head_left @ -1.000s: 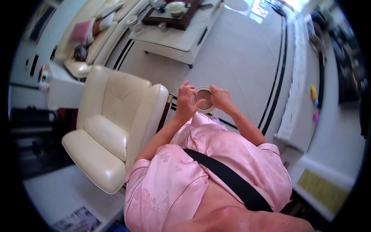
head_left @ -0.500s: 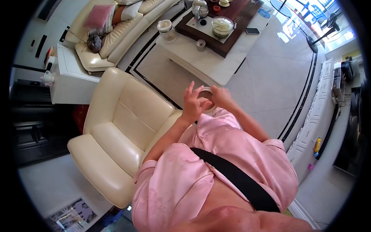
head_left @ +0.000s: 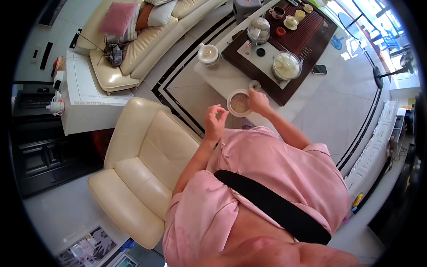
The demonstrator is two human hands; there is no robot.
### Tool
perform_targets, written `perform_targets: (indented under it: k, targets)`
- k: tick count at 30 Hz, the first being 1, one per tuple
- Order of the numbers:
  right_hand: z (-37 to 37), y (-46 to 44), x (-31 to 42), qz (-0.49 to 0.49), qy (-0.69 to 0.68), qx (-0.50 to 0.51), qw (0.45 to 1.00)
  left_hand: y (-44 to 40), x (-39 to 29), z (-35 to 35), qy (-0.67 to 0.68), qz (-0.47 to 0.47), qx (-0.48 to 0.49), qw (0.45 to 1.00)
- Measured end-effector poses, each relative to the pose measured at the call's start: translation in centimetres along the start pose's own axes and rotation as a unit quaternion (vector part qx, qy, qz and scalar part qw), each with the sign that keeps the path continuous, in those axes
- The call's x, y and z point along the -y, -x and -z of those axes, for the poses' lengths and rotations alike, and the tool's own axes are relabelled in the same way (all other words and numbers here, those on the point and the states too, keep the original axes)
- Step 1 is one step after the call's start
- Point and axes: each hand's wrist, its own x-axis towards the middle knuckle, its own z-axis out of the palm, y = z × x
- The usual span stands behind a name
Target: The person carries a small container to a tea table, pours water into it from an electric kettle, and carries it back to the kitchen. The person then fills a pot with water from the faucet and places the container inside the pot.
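Note:
A round white cup (head_left: 239,103) with a pale brown filling is held out in front of my pink clothing, over the near edge of the coffee table. My right hand (head_left: 259,102) grips it at its right side, fingers closed at the rim. To the left of the cup is my left hand (head_left: 215,123), thumb and forefinger curled together in a pinch close to the rim. Whether anything small sits between those fingertips I cannot make out. Just beyond my right hand, a small clear glass (head_left: 255,85) stands on the table.
On the coffee table (head_left: 209,76) are a dark tea tray (head_left: 307,42), a glass kettle (head_left: 259,30), a lidded glass pot (head_left: 286,66), a white-lidded jug (head_left: 208,55) and a phone (head_left: 319,69). A cream armchair (head_left: 149,149) stands at my left, a cream sofa (head_left: 147,44) behind.
My left hand has come away from over the cup to its left side, uncovering the cup's contents. My right hand still holds the cup. The view has shifted, showing more of the coffee table.

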Motion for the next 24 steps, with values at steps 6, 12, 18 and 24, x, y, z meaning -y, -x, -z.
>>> perform_targets:
  k: [6, 12, 18, 24]
  targets:
    - [-0.4, -11.1, -2.3, -0.1, -0.071, -0.052, 0.991, -5.9, 5.0, -0.2, 0.123, 0.146, -0.014, 0.981]
    - [-1.5, -20.6, -2.4, -0.253, -0.158, -0.115, 0.948, -12.3, 11.7, 2.4, 0.14, 0.241, -0.024, 0.96]
    - [-2.7, -28.0, -1.1, -0.322, -0.163, -0.149, 0.921, -19.3, 21.7, 7.9, 0.143, 0.359, 0.019, 0.922]
    - [-4.0, -30.9, -0.3, -0.36, -0.172, -0.157, 0.904, -26.5, 27.3, 12.1, 0.095, 0.417, 0.046, 0.903]
